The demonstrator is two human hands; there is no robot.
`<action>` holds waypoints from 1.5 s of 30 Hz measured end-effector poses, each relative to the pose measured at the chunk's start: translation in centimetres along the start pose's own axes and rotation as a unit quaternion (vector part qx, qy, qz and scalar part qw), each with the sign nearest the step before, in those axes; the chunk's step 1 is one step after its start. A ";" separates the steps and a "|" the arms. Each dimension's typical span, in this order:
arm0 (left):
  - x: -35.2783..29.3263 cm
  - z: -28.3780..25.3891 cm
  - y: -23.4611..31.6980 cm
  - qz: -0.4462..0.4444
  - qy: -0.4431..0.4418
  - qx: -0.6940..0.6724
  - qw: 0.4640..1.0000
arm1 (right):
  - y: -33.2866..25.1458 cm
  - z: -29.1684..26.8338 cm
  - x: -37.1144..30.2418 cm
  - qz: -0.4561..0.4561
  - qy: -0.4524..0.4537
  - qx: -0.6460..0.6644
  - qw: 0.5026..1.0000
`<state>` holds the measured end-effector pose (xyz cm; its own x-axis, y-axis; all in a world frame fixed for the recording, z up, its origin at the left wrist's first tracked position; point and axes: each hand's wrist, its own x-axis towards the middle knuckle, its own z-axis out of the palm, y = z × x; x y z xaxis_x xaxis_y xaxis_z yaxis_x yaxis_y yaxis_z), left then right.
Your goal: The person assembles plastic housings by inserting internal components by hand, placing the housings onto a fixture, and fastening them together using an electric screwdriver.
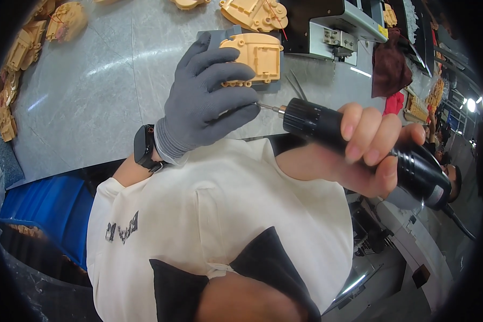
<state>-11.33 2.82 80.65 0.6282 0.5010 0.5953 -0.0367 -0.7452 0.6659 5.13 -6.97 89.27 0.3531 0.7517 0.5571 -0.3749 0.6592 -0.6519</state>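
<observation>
Here, grey tabletop (104,91), yellow housing (267,60), blue bin (53,206)

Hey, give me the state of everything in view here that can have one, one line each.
Left hand, gloved, fingers over the tan housing's edge.
Tan housing, on a gray block, partly covered by the glove.
Right hand, bare, closed around the electric screwdriver.
Electric screwdriver, held; running or stopped, can't tell.
Bit, fitted, tip at the gloved fingertips.
Watch, strapped on, screen dark.
Maroon cloth, crumpled.
</observation>
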 end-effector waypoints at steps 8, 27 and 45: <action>-0.2 0.1 0.1 -0.005 -0.001 0.002 1.000 | 0.4 0.2 -0.1 0.017 0.004 0.000 1.000; -1.6 1.6 -2.8 -0.099 -0.048 0.126 0.986 | 3.6 0.9 0.4 -0.020 0.136 -0.266 0.954; -1.7 1.7 -3.0 -0.125 -0.055 0.093 0.986 | 3.9 1.1 0.9 0.017 0.109 -0.280 0.954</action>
<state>-11.00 3.44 76.85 0.6796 0.6369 0.3640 0.2674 -0.6771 0.6856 3.00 -3.71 87.76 0.5417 0.7100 0.4499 0.1050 0.4739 -0.8743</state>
